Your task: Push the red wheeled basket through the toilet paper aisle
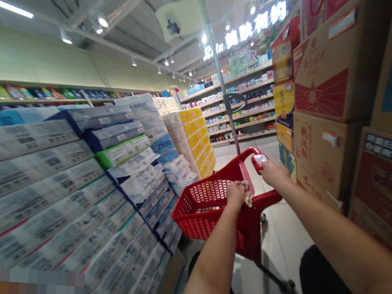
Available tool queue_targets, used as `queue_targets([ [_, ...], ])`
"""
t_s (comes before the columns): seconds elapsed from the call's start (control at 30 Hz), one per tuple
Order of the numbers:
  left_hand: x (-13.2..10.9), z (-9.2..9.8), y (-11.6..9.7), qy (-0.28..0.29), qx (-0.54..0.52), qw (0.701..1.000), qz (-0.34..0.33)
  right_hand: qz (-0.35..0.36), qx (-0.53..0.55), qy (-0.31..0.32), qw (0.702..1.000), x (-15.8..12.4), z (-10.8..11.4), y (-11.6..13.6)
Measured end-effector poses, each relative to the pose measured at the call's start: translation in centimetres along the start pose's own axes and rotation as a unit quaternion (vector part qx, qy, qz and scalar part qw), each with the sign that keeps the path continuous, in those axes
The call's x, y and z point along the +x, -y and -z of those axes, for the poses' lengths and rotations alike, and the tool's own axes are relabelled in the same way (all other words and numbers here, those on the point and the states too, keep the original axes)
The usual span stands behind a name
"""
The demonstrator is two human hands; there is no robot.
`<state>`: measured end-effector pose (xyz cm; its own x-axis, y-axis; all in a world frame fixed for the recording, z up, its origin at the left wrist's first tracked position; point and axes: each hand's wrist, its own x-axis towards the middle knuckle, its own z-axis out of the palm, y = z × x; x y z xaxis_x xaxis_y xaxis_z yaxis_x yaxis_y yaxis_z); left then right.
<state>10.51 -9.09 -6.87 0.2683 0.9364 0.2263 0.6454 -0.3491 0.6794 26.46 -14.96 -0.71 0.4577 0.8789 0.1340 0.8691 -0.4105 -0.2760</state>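
A red plastic shopping cart (197,223) with a lattice basket stands tilted in view, in front of me. My right hand (275,174) is closed around the red cart handle (255,165), close to a whitish panel on it. Above the basket, at its near side, my left hand (235,193) is curled closed. Small cream-and-brown lumps (248,198) show beside its fingers; what they are I cannot make out. The inside of the basket is partly hidden by my left hand and forearm. A grey pole (218,68) with a pale flag rises beyond the cart.
Stacked packs of tissue paper (47,168) line the left side, with yellow-and-white packs (197,133) farther on. Cardboard cartons (323,93) are piled high close on the right. Shelves of goods (242,105) stand at the back. Pale floor tiles (278,224) run beneath the cart.
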Motion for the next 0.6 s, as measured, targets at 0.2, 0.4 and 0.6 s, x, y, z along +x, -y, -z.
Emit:
queue_targets([
  [0.2,0.09,-0.24,0.42,0.016,-0.03,0.994,-0.105,-0.002,-0.003,0.001,1.0,-0.36,0.41,0.02],
  [0.4,-0.01,-0.08,0.39,0.016,-0.027,0.999,-0.007,-0.005,-0.007,0.003,1.0,-0.47,0.49,0.1],
  [0.6,0.19,-0.28,0.76,0.021,-0.038,0.995,-0.093,-0.01,-0.011,0.003,1.0,-0.31,0.33,0.04],
])
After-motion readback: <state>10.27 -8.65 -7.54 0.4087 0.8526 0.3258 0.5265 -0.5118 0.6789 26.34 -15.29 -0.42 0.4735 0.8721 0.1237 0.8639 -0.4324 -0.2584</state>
